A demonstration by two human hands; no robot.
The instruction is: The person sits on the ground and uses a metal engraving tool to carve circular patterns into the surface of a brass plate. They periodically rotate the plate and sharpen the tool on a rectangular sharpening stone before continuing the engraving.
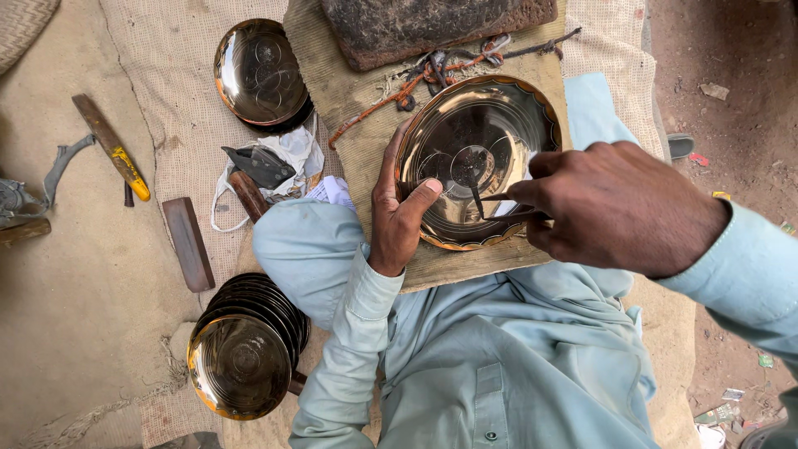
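Observation:
A shiny brass plate [507, 116] with a scalloped rim lies on a burlap-covered board [353, 91] across my lap. My left hand [397, 212] grips the plate's left edge, thumb resting on the inner surface. My right hand [611, 204] is closed around a thin dark metal tool [490, 202] whose tips touch the plate's engraved middle. Circles are scribed in the plate's centre.
A single brass plate [259, 71] lies at the upper left on the mat. A stack of brass plates [245, 353] sits at my lower left. A hammer [253, 179] rests on white cloth, a wooden block [188, 244] and a yellow-marked tool [112, 145] lie nearby. A stone slab [432, 25] is above.

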